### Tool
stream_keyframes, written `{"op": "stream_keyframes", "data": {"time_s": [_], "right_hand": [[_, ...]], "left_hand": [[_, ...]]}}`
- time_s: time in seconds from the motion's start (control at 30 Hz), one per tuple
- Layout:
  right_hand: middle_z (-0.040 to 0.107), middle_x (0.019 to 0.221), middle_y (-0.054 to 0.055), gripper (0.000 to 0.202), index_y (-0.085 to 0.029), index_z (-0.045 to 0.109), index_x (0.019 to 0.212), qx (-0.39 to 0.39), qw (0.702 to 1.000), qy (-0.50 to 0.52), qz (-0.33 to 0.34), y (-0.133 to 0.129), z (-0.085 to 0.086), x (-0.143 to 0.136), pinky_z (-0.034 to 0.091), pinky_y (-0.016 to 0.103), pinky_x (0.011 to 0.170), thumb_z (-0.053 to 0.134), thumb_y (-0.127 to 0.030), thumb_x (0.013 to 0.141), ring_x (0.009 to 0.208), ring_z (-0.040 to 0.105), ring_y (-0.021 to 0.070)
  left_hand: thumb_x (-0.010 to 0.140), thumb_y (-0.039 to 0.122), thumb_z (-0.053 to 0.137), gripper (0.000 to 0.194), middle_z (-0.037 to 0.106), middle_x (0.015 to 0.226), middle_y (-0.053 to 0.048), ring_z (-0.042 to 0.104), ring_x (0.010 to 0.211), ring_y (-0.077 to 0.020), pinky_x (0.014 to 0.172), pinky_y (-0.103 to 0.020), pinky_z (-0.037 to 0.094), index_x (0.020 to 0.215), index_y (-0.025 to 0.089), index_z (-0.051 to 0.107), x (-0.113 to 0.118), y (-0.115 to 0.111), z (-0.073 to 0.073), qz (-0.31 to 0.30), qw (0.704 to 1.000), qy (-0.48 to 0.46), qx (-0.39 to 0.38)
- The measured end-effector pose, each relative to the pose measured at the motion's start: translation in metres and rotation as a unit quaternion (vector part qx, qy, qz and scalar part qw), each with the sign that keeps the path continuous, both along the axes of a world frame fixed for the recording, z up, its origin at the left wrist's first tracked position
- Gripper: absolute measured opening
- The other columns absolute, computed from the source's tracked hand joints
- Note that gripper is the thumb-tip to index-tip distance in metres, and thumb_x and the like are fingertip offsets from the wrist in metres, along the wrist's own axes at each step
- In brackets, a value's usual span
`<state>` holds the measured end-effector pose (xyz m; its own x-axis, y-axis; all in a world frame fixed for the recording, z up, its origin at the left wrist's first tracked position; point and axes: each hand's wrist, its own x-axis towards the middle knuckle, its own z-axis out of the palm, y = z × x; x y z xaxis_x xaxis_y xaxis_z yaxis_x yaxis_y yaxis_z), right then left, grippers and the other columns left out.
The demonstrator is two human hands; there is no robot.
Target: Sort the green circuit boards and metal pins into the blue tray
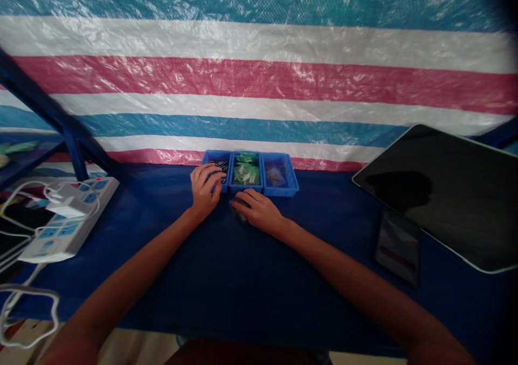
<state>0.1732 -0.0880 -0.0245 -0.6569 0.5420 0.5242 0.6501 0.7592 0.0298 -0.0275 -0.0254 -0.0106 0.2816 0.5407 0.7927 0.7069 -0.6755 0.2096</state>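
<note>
Just left of the frame's centre, the left hand [205,188] bends its fingers over a blue bin [209,155] of thin dark pieces [222,166]; whether they're pinching any, I can't tell. The pieces look light, stiff and easily scattered, best lifted by their middles. At the centre, the right hand [261,211] curls its fingers over a blurred dark item [238,210] on the counter [251,278], grip unclear; it's probably light, best held by its edges.

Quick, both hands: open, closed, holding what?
Left hand: fingers bent at the left bin; grip can't be told.
Right hand: over a small dark item, blurred; grip can't be told.
</note>
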Motion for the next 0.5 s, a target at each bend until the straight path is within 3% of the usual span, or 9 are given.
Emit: {"op": "stream_keyframes", "data": {"time_s": [0.13,0.3,0.5], "right_hand": [[0.057,0.115,0.013,0.028,-0.019,0.059,0.116,-0.03,1.0,0.004,-0.006,-0.001,0.001,-0.002,0.043,0.04,0.088,0.047,-0.025,0.092,0.109,0.048,0.0244],[0.054,0.121,0.017,0.046,-0.014,0.059,0.117,-0.07,0.997,0.01,0.004,-0.005,0.009,-0.001,0.04,0.046,0.09,0.051,-0.049,0.088,0.112,0.046,0.0296],[0.054,0.119,0.017,0.044,-0.013,0.059,0.117,-0.078,0.997,-0.005,-0.013,-0.006,0.011,-0.002,0.04,0.044,0.087,0.04,-0.045,0.093,0.108,0.046,0.0283]], "left_hand": [[0.088,0.018,0.046,0.02,0.064,0.108,-0.006,0.051,0.116,-0.0234,0.1,-0.046,0.036,0.096,0.024,0.064,0.001,0.0,-0.001,-0.004,1.0,0.0,-0.022],[0.088,0.018,0.046,0.021,0.063,0.11,-0.006,0.05,0.117,-0.0239,0.101,-0.048,0.035,0.097,0.024,0.063,0.003,0.0,-0.001,-0.006,0.999,0.006,-0.042],[0.089,0.017,0.046,0.019,0.064,0.108,-0.005,0.051,0.116,-0.0216,0.101,-0.044,0.037,0.096,0.023,0.063,0.004,0.0,0.0,-0.014,1.0,0.013,-0.024]]}}
